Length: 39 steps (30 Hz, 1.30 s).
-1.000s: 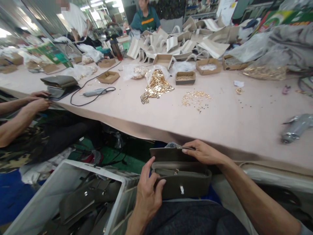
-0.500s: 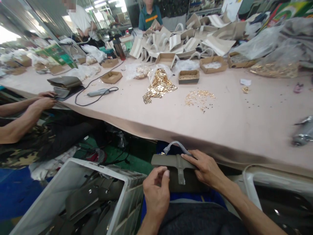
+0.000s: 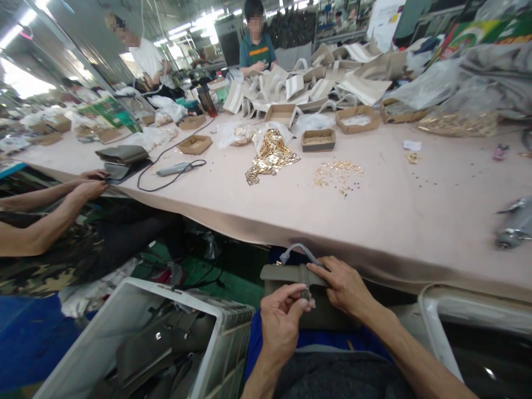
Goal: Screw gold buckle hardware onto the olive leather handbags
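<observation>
A grey-brown handbag (image 3: 277,272) with a flap and a thin curved handle (image 3: 300,249) lies on my lap, against the table's front edge. Down the middle of its flap runs a narrow strap (image 3: 303,274). My left hand (image 3: 279,318) has closed thumb and fingers around the strap's lower end, which they partly hide. On the right of the flap, my right hand (image 3: 347,288) grips the bag's top edge, with its index finger lying beside the strap. The underside of that grip is hidden.
Left of my lap stands a white crate (image 3: 220,316) of similar bags; another pale bin (image 3: 428,310) is on the right. Gold metal plates (image 3: 272,155), small gold pieces (image 3: 338,172) and a corded tool (image 3: 172,169) lie on the table (image 3: 399,205). A co-worker's hands (image 3: 93,185) handle a bag at left.
My left hand has moved right from beside the bag and taken hold of the strap's lower end. My right hand keeps its place on the flap. The camera view has tilted up slightly.
</observation>
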Tool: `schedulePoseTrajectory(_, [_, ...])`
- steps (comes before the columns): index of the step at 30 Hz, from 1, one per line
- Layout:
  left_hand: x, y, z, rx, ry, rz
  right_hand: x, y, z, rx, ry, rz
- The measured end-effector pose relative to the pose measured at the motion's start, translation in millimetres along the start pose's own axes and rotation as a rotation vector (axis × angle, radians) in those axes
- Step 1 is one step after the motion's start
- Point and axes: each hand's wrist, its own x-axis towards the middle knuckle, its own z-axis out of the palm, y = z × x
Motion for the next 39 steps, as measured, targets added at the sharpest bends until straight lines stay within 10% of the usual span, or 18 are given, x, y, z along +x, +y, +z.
schedulePoseTrajectory(16, [0,3,-6.7,0.530,-0.106,0.331,0,-4,4,0.021,-0.040,0.066])
schedulePoseTrajectory(22, [-2,-5,-5.3,0.375,0.013,0.214,0,-4,5,0.019,-0.032,0.089])
schedulePoseTrajectory(25, [5,1,-32.7,0.230,0.175,0.206,-1,-3,4,0.031,-0.051,0.094])
schedulePoseTrajectory(30, [18,28,-87.9,0.668,0.675,0.308,-3,-5,0,0.036,-0.051,0.099])
schedulePoseTrajectory(35, [11,14,-54.7,0.256,0.211,-0.145,-1,-6,-1,0.029,-0.036,0.090])
schedulePoseTrajectory(39, [13,-12,-12.0,0.114,0.047,-0.221,-2,0,-1,0.053,-0.060,0.074])
